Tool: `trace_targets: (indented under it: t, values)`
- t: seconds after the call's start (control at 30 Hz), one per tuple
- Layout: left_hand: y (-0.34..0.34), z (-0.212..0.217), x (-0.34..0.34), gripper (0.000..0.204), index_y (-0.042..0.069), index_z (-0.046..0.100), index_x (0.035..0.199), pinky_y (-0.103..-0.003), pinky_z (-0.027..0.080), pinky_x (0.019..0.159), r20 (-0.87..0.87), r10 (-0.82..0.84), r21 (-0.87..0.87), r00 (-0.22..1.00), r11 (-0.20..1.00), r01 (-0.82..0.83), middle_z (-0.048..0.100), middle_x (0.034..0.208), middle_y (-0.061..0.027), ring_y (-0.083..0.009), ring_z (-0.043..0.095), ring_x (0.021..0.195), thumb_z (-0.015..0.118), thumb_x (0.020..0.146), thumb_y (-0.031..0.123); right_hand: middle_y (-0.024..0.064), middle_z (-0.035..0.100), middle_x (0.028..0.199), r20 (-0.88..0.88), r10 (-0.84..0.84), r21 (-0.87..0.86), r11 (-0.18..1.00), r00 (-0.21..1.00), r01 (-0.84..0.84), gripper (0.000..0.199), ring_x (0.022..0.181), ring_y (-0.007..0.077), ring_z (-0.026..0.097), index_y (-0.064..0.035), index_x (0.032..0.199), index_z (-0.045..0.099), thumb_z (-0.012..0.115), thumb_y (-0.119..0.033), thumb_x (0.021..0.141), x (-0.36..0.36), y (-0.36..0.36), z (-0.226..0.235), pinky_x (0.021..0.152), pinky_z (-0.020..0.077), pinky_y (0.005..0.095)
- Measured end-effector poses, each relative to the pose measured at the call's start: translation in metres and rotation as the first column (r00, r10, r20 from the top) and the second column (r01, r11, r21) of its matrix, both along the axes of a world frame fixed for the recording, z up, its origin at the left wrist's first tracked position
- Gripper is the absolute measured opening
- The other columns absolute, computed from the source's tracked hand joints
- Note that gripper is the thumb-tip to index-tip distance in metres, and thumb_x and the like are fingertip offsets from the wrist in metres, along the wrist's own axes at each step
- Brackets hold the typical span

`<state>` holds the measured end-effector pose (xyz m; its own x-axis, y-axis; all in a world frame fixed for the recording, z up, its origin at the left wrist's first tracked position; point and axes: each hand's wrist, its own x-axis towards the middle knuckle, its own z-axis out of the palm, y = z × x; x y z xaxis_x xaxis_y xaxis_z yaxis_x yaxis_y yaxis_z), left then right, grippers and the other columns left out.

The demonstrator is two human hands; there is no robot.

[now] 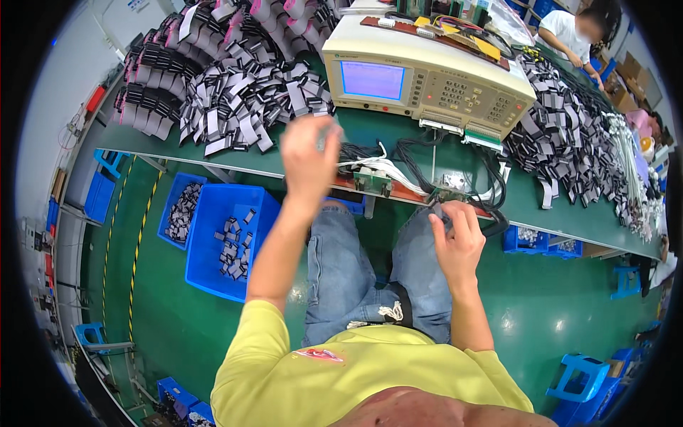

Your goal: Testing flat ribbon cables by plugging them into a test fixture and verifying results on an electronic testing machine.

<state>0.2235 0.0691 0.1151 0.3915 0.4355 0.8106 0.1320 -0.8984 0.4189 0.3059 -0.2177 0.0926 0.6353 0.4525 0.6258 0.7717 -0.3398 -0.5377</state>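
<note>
My left hand (pixel 307 160) is raised over the table's front edge, beside a heap of short grey ribbon cables with black connectors (pixel 235 99). Motion smears its fingers, so I cannot make out whether they grip anything. Curled at the front edge, my right hand (pixel 461 238) has its fingertips by a small circuit board (pixel 448 193) with cables attached; what they pinch is hidden. Between my hands stands another small green board (pixel 373 182) with white wires (pixel 388 167). Behind them is a cream bench tester (pixel 434 78) with a lit screen (pixel 371 80).
More ribbon cables (pixel 569 135) lie heaped to the right, and long bundles (pixel 153 78) at the far left. Below the table's left edge, a large blue bin (pixel 199 245) holds loose cables next to a smaller bin (pixel 171 238). Another person (pixel 569 35) works at the far right.
</note>
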Motion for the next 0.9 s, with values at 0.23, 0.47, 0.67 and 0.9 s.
trace_targets:
  t: [0.23, 0.47, 0.67, 0.9]
  values:
    - [0.158, -0.011, 0.043, 0.048, 0.007, 0.063, 0.13, -0.075, 0.028, 0.114, -0.425, 0.48, 0.294, 0.767, 0.875, -0.385, 0.068, 0.123, -0.014, -0.034, 0.056, 0.13, 0.077, 0.087, 0.025, 0.0086, 0.068, 0.112, -0.061, 0.058, -0.007, 0.998, 0.996, -0.059, 0.027, 0.061, 0.0189, 0.064, -0.0042, 0.111, 0.07, 0.08, -0.006, 0.085, 0.0, -0.005, -0.003, 0.053, 0.0533, 0.0309]
    - [0.163, 0.012, 0.054, 0.039, 0.013, 0.069, 0.125, -0.068, 0.038, 0.11, -0.551, 0.379, 0.185, 0.744, 0.924, -0.334, 0.073, 0.116, -0.0165, -0.0343, 0.065, 0.12, 0.074, 0.088, 0.022, 0.009, 0.067, 0.112, -0.09, 0.071, -0.019, 0.997, 0.993, -0.073, 0.028, 0.065, 0.0217, 0.067, -0.0045, 0.111, 0.07, 0.08, -0.005, 0.085, 0.002, -0.009, -0.003, 0.057, 0.055, 0.0332]
    - [0.115, 0.049, 0.026, 0.043, 0.005, 0.071, 0.122, -0.043, 0.055, 0.083, -0.439, 0.003, -0.257, 0.898, 0.958, -0.128, 0.075, 0.096, -0.0156, -0.0304, 0.072, 0.084, 0.073, 0.082, 0.018, 0.0096, 0.068, 0.11, -0.096, 0.081, -0.013, 0.997, 0.992, -0.082, 0.028, 0.066, 0.024, 0.068, -0.0038, 0.111, 0.068, 0.079, -0.006, 0.085, 0.005, -0.009, -0.006, 0.057, 0.055, 0.0348]
    - [0.118, -0.003, 0.042, 0.032, 0.002, 0.061, 0.13, -0.025, 0.049, 0.07, 0.083, -0.607, -0.818, 0.791, 0.412, 0.402, 0.07, 0.095, -0.003, -0.009, 0.064, 0.08, 0.068, 0.1, 0.01, 0.0082, 0.067, 0.104, -0.057, 0.072, -0.057, 0.996, 0.996, -0.075, 0.021, 0.065, 0.0257, 0.067, -0.0025, 0.1, 0.066, 0.08, -0.01, 0.086, 0.012, -0.008, -0.003, 0.056, 0.0536, 0.036]
